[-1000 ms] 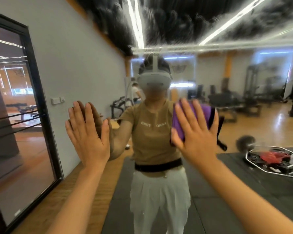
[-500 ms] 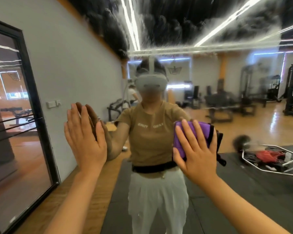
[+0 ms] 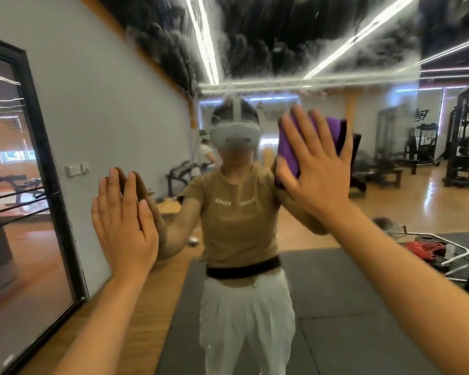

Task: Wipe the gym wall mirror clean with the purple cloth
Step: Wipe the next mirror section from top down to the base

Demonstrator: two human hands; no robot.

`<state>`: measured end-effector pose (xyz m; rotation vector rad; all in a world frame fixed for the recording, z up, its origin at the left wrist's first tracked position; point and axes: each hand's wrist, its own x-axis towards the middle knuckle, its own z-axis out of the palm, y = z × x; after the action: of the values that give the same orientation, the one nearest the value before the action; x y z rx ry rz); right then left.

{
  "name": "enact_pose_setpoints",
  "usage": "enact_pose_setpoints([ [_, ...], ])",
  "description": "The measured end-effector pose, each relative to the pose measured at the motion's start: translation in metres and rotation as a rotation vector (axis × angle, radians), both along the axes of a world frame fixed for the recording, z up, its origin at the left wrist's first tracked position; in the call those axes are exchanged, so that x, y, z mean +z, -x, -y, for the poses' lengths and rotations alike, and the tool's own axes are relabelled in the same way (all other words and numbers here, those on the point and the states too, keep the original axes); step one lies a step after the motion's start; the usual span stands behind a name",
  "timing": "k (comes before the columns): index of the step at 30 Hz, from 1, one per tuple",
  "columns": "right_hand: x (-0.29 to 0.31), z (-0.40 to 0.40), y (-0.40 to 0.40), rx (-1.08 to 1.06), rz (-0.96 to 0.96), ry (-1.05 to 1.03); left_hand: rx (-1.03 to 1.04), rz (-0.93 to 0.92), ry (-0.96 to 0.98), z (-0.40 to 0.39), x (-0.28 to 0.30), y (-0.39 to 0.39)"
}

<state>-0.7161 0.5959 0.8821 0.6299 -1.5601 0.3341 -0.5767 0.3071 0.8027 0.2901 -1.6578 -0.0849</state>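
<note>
The wall mirror point(image 3: 363, 307) fills the view straight ahead and reflects a person in a tan shirt, white trousers and a headset. Whitish streaks and smears cover its upper part point(image 3: 255, 36). My right hand point(image 3: 313, 169) presses the folded purple cloth point(image 3: 289, 150) flat against the glass with straight, spread fingers, at the height of the reflected head. My left hand point(image 3: 122, 223) rests flat on the mirror lower down on the left, fingers straight and together, meeting its own reflection.
A black-framed glass door point(image 3: 46, 185) stands in the grey wall on the left. The reflection shows dark floor mats point(image 3: 336, 307), a wooden floor, weight machines point(image 3: 463, 147) at the right and a metal hex bar with red items point(image 3: 439, 253) on the mat.
My right hand has slid the purple cloth up the glass, from chest height of the reflection to head height. My left hand stays flat on the mirror in about the same place.
</note>
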Motion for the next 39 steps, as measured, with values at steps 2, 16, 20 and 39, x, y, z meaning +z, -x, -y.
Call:
enact_pose_setpoints([
  [2,0.039,-0.003,0.002,0.004,0.01,0.016,0.01,0.007,0.002,0.001,0.0,-0.001],
  [16,-0.182,-0.022,-0.001,-0.044,0.042,-0.166,-0.036,-0.06,-0.132,-0.028,0.007,0.006],
  [20,-0.149,-0.023,0.001,-0.018,0.015,-0.162,-0.033,-0.062,-0.153,-0.031,0.009,0.005],
  [39,-0.119,-0.058,0.018,-0.045,0.067,-0.002,-0.021,-0.098,-0.222,-0.047,0.013,0.009],
])
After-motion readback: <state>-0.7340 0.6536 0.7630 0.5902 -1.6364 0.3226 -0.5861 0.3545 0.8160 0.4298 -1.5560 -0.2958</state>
